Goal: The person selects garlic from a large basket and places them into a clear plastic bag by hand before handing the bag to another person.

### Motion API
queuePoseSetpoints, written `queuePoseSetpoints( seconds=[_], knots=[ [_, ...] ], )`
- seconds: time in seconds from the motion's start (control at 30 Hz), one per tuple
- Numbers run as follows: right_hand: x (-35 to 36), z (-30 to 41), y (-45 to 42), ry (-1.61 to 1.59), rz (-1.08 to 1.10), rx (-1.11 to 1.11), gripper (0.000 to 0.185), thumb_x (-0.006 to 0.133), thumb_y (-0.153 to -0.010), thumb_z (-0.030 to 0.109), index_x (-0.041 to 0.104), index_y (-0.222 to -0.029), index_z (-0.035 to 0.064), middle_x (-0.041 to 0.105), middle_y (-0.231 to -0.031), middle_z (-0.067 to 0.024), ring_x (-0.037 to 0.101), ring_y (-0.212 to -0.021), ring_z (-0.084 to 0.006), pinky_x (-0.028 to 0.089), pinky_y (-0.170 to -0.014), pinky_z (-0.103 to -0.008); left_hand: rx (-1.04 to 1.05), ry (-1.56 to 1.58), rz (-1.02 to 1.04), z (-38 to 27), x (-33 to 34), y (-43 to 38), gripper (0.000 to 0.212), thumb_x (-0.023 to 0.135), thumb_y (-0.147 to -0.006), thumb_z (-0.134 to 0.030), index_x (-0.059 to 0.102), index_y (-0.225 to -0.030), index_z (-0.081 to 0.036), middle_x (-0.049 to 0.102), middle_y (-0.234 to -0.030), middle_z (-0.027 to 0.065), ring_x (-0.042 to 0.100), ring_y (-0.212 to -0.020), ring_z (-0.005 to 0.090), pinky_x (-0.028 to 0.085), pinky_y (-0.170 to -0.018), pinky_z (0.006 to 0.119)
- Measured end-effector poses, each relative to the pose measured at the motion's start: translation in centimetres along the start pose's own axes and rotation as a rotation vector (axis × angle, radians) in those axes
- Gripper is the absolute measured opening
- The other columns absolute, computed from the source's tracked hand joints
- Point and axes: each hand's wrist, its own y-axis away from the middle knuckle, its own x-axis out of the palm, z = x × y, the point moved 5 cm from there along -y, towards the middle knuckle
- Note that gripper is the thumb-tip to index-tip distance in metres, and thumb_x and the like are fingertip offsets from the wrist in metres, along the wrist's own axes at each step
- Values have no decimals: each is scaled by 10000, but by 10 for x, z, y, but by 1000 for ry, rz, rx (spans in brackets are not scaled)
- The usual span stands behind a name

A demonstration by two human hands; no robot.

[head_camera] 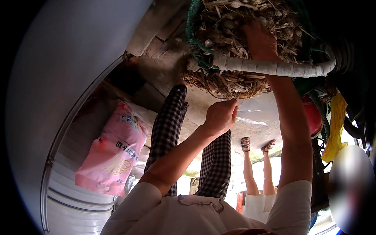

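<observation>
Dried garlic [235,44], bulbs with stalks and roots attached, fills a green woven basket [191,32] at the top of the view. A curved handle [270,68] wrapped in whitish strip crosses its near side. My right hand [260,41] reaches under this handle into the garlic; its fingertips are hidden among the stalks, so a grasp cannot be made out. Below the basket lies a heap of dry stalks [232,85]. Close to that heap, my left hand [222,115] is curled into a fist, and whether it holds anything is hidden.
A pink printed bag [114,149] stands at left near a large white panel [73,58]. A plastic sheet [258,110] lies on the floor. At right are a yellow plastic bag [335,126] and a red rounded object [312,116]. Another person's sandalled feet [245,144] show behind.
</observation>
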Motion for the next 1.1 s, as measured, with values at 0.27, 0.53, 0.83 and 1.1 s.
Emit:
queuePoseSetpoints(
  seconds=[0.27,0.53,0.83,1.1],
  knots=[
    [12,-25,9,-117,115,46,404,525,-801,40,457,-1187,138,501,-1191,-133,582,-979,-369,507,-748,-465,65,54,-54,-10,-6,-7,99,574,-817,-116,534,-812,-25,604,-677,146,611,-605,294,481,-534,390],
    [-23,-83,88,-713,-289,149,257,590,-854,218,555,-1076,93,640,-853,-104,645,-767,-283,519,-639,-412,-29,202,-38,-11,-16,-9,167,589,-851,-164,559,-964,-44,601,-685,115,613,-625,257,474,-566,356],
    [22,-101,124,-1460,-319,316,303,635,-856,78,524,-1129,9,595,-1034,-50,532,-958,-110,422,-861,-259,-47,563,-150,-16,-10,-28,155,578,-891,-184,582,-941,-38,580,-678,24,532,-608,94,433,-551,253],
    [-11,-32,165,-1511,-134,278,394,709,-780,79,559,-1142,41,639,-939,-40,577,-847,-109,470,-777,-234,-118,852,-16,-30,-9,-46,436,497,-912,-475,488,-726,-81,422,-557,-43,377,-476,38,300,-424,198]
  ],
)
